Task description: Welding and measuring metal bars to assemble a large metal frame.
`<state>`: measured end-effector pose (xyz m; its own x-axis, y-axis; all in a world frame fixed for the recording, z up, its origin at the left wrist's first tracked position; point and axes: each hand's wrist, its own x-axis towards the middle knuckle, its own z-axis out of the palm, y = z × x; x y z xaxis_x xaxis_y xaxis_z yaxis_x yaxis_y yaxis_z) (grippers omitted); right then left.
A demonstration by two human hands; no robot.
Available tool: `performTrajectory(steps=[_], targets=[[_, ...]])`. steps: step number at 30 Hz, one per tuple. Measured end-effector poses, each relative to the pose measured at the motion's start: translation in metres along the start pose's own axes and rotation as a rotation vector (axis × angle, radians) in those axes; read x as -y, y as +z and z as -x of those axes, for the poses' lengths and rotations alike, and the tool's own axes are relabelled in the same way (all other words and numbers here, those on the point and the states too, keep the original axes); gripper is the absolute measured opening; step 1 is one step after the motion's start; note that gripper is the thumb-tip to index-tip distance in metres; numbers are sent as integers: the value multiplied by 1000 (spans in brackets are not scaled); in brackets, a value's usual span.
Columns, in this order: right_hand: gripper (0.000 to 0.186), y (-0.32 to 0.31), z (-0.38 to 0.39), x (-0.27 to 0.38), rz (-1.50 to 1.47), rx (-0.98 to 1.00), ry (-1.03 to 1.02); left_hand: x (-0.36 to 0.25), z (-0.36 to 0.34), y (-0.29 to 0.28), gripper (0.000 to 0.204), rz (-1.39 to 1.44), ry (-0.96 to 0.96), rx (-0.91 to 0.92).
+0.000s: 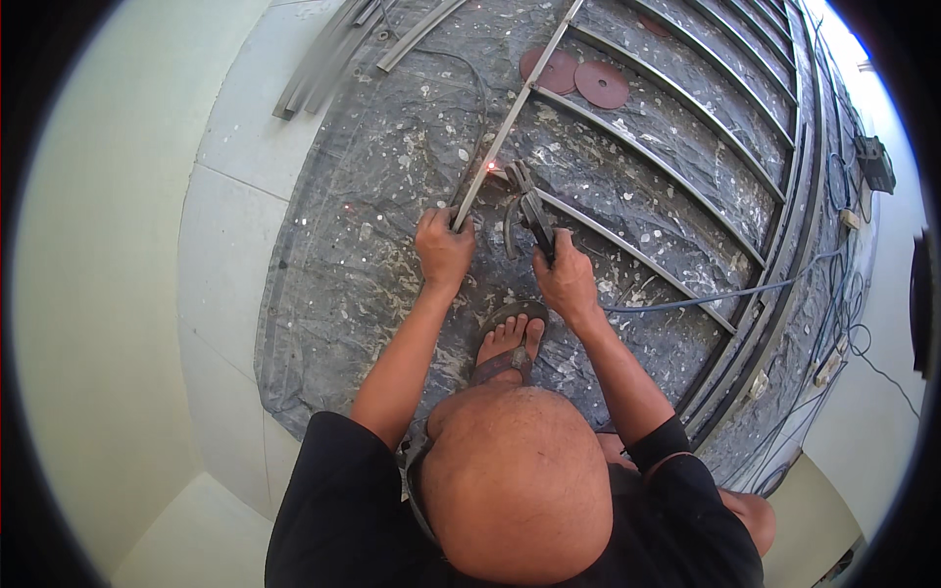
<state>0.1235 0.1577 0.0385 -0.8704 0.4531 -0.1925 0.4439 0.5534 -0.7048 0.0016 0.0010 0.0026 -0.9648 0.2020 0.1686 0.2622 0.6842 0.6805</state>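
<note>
My left hand [444, 245] is closed around the near end of a metal side bar [514, 113] of a frame. My right hand [569, 277] grips a black-handled welding electrode holder [532, 209] whose jaws point up and left toward that bar. A bright red-hot spot [491, 167] glows where the side bar meets the end of a crossbar [627, 247]. The holder's jaws sit just right of the glow. Whether an electrode is clamped in them is too small to make out. A blue cable [706, 300] runs from near my right hand to the right.
The ladder-like metal frame [676, 83] lies on a paint-spattered dark sheet [343, 333]. Reddish-brown discs [601, 85] rest between its bars. Loose metal lengths [328, 59] lie at the far left. Tangled cables and a dark box [874, 164] are at the right. My sandalled foot [510, 343] stands close below.
</note>
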Motion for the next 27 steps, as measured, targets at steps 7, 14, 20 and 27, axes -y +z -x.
performTrajectory(steps=[7,14,20,27], targets=[[27,8,0,-17,-94,-76,-169,7,1,1,20,32,84,44],[30,7,-1,-4,18,-42,-63,5,-1,1,20,-30,22,6],[29,8,-3,-10,-7,-38,-77,0,-2,1,19,13,8,2],[31,1,-1,-2,-95,-94,-17,2,0,3,17,24,-11,3]])
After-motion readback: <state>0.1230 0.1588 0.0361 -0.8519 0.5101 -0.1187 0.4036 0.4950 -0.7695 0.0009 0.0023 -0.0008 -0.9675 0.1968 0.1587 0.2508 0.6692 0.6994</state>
